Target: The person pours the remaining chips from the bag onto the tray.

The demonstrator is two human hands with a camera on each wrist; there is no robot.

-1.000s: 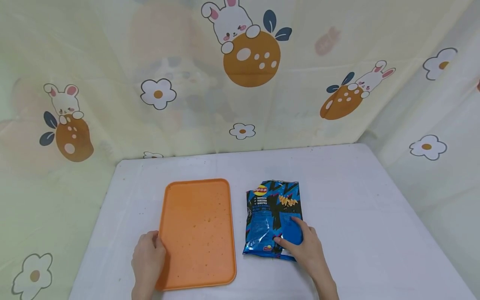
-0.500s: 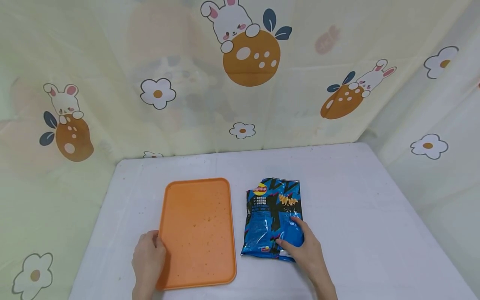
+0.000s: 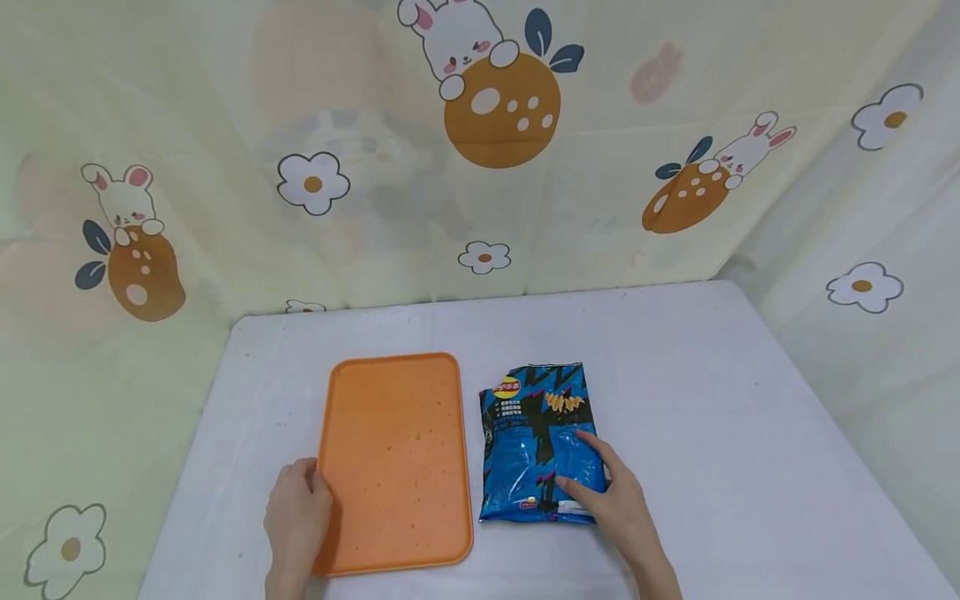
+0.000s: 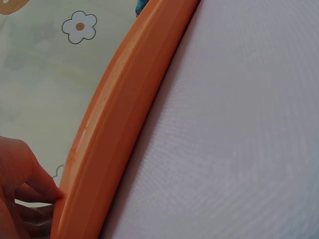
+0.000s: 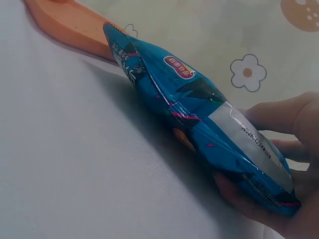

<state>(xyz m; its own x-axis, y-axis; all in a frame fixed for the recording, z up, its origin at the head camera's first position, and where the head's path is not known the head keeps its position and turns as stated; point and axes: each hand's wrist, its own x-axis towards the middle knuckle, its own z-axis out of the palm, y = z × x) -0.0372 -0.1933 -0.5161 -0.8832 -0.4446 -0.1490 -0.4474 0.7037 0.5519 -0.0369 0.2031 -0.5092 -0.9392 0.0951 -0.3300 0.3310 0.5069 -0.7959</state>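
An orange tray (image 3: pixel 397 467) with small crumbs on it lies left of centre on the table. My left hand (image 3: pixel 296 517) holds its left edge; in the left wrist view, bent fingertips (image 4: pixel 55 193) meet the tray's rim (image 4: pixel 114 119). Right of the tray is a blue and black bag of chips (image 3: pixel 525 467), its upper left corner torn away. My right hand (image 3: pixel 618 500) grips the bag's lower right side. In the right wrist view, fingers (image 5: pixel 274 115) lie along one face and others reach under the bag (image 5: pixel 184 107), which leans at a slant over the table.
A pale curtain (image 3: pixel 390 242) printed with rabbits and flowers hangs behind the table's far edge, and more of it hangs at both sides. White table surface (image 3: pixel 697 400) extends right of the bag and beyond the tray.
The bag has shifted slightly left at its top and turned a little while my right hand keeps its grip. My left hand and the tray stay in place.
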